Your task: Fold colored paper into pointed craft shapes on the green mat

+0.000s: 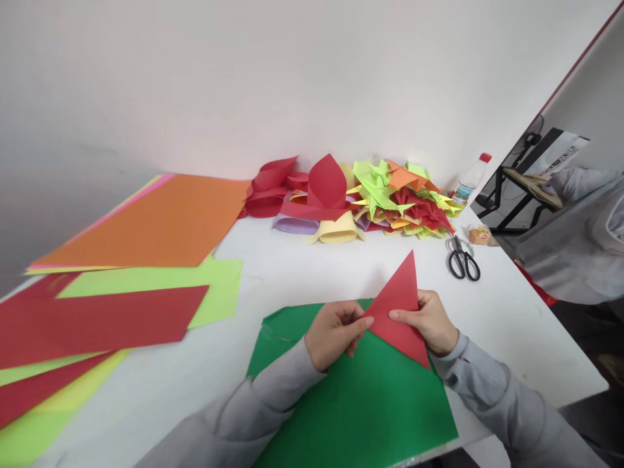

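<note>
A red paper triangle (397,305), folded from a sheet, is held up above a green board (361,396). My left hand (336,330) pinches its left corner between thumb and fingers. Around its right edge closes my right hand (431,322), the thumb lying flat on the front and the fingers hidden behind the paper. The green board lies on the white table under both hands.
Orange sheets (170,221) and red paper strips (107,318) cover the left side. Along the wall lie rolled paper shapes (326,185) and a heap of folded paper (404,195). Black scissors (463,260), a bottle (472,179) and a small packet (481,235) sit right. A person (580,227) is beyond.
</note>
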A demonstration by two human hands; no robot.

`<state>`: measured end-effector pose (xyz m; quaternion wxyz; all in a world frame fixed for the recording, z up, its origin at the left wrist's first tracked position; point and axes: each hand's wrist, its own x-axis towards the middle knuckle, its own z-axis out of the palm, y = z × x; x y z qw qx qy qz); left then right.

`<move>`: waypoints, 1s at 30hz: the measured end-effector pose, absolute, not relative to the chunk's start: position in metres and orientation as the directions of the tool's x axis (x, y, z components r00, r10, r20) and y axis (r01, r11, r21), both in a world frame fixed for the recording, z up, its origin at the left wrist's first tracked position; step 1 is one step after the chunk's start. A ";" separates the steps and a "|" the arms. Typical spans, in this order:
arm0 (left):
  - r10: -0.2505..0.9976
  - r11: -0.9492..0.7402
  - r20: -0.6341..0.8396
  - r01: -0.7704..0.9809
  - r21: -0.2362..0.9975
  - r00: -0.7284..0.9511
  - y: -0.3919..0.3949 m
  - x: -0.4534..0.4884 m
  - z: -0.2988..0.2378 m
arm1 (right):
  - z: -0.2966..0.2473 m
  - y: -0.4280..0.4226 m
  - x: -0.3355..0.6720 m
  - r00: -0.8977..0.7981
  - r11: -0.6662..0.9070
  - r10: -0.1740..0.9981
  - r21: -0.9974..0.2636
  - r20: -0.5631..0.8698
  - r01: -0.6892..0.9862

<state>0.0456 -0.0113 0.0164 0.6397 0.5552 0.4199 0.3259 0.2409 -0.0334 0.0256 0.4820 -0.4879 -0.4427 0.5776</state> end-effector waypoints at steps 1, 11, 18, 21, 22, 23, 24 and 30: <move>0.891 0.162 -0.171 0.057 0.985 0.421 -0.011 0.045 0.016 | 0.025 -0.033 0.241 -0.059 -0.148 0.988 -0.981 -0.141 -0.126; 0.901 0.134 -0.159 0.090 0.987 0.403 -0.010 0.043 0.014 | 0.022 -0.035 0.242 -0.083 -0.196 0.979 -0.967 -0.185 -0.160; 0.872 0.162 -0.186 0.091 0.983 0.452 -0.006 0.034 0.017 | 0.024 -0.028 0.259 0.037 -0.224 0.970 -0.945 -0.239 -0.236; 0.861 0.160 -0.187 0.097 0.982 0.472 -0.007 0.036 0.018 | 0.024 -0.028 0.259 -0.036 -0.265 0.964 -0.942 -0.263 -0.205; 0.849 0.163 -0.191 0.099 0.982 0.492 -0.008 0.038 0.018 | 0.024 -0.029 0.257 -0.067 -0.269 0.963 -0.944 -0.261 -0.193; 0.837 0.166 -0.194 0.101 0.981 0.512 -0.009 0.040 0.018 | 0.022 -0.030 0.254 -0.097 -0.268 0.962 -0.946 -0.254 -0.184; 0.824 0.170 -0.199 0.103 0.980 0.530 -0.011 0.042 0.018 | 0.021 -0.031 0.251 -0.123 -0.265 0.961 -0.948 -0.246 -0.177; 0.789 0.197 -0.221 0.106 0.975 0.573 -0.014 0.042 0.019 | 0.015 -0.035 0.245 -0.246 -0.294 0.937 -0.940 -0.247 -0.175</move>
